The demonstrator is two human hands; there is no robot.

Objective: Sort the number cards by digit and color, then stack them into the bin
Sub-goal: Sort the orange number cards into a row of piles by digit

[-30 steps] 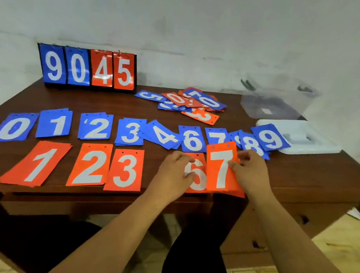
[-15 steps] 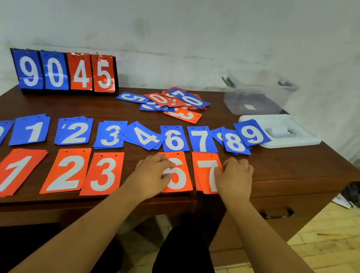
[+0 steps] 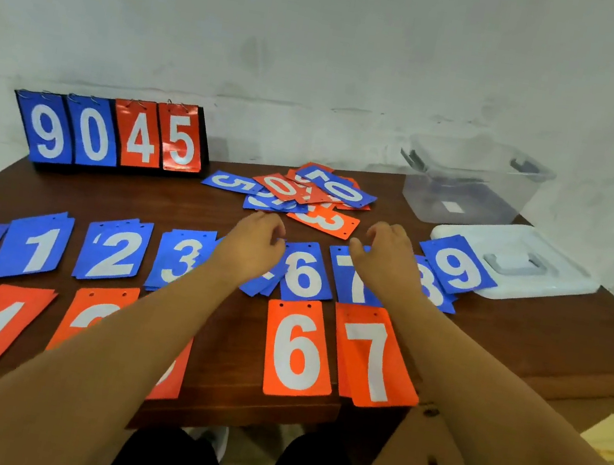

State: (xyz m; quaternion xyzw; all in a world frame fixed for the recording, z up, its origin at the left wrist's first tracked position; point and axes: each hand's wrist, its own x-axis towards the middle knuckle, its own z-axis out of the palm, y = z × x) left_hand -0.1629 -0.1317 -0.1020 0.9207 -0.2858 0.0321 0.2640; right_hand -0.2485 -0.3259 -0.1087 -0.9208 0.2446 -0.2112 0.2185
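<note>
Both hands are held in the air over the sorted blue row [image 3: 113, 250], and nothing is gripped by either: the left hand [image 3: 252, 248] is seen with its fingers loosely curled downward and empty, and the right hand [image 3: 387, 263] is likewise slack, thumb pointed inward, with no card between its fingers. The unsorted pile of cards [image 3: 311, 195] is found just beyond the fingertips of both hands, ahead of the gap between them, on the counter [image 3: 521, 338]. The nearest piece of that pile is the orange 3 card [image 3: 325, 222], which lies flat at the pile's near edge. Its long axis is turned crosswise, running from the left hand's side to the right hand's side, so that one short end is offered to each hand. It is touched by neither hand; the right hand's thumb seems a little nearer to its end than the left hand's fingers are to the other, though the difference is slight. Sorting is judged to be partly done, with an orange row [image 3: 299, 347] laid nearer the body than the hands and gaps visible in it. The bin [image 3: 469, 185] stands well beyond and to the right of the right hand, with no cards made out in it, and its lid [image 3: 556, 272] lies just to the right of that hand
</note>
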